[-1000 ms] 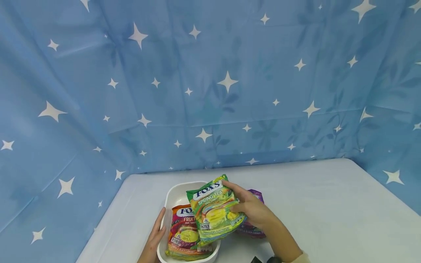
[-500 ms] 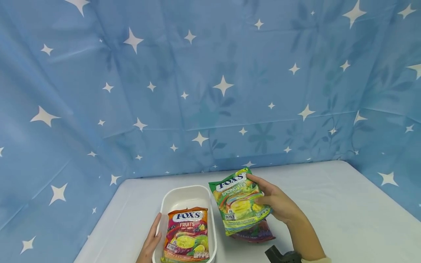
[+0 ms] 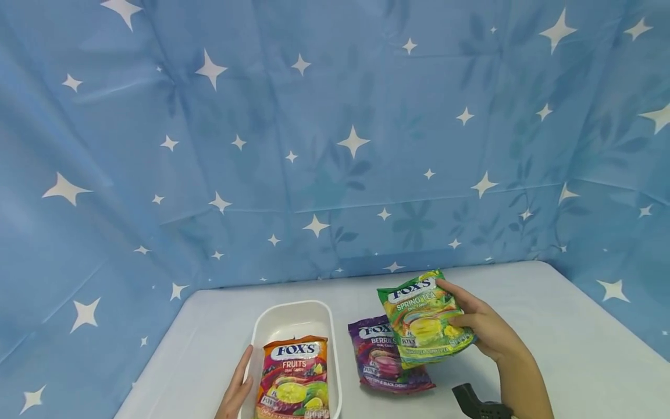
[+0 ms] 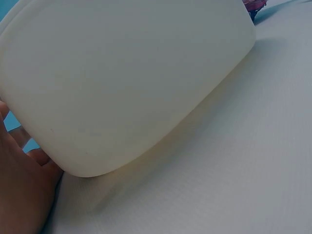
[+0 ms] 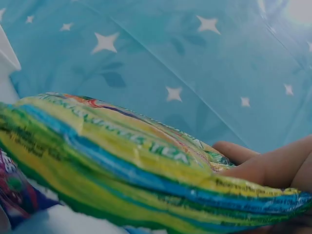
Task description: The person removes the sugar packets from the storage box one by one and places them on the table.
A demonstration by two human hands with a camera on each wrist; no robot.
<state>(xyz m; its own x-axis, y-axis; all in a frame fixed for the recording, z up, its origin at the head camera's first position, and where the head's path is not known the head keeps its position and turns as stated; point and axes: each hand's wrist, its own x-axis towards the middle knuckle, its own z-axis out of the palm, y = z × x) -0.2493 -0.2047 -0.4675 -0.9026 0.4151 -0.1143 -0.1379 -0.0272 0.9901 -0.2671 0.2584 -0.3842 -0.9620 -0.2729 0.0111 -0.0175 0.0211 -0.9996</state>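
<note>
My right hand (image 3: 484, 323) grips a green Fox's Spring Tea candy bag (image 3: 423, 326) by its right side, holding it above the table. In the right wrist view the same bag (image 5: 122, 156) fills the lower part, its underside facing the camera. Partly behind it, a purple Fox's Berries candy bag (image 3: 373, 364) lies on the table. My left hand (image 3: 238, 387) rests along the left side of a white plastic tub (image 3: 293, 311), fingers fairly straight. Inside the tub lies a red-orange Fox's Fruits candy bag (image 3: 293, 372). The tub's outer wall (image 4: 122, 87) takes up most of the left wrist view.
A white table (image 3: 523, 308) carries everything. Behind it hangs a blue curtain (image 3: 335, 145) with white stars. A black device (image 3: 478, 404) sits at my right wrist.
My right hand has carried the green bag to the right, from over the tub to past the purple bag, uncovering the Fruits and Berries bags. My left hand stays at the tub.
</note>
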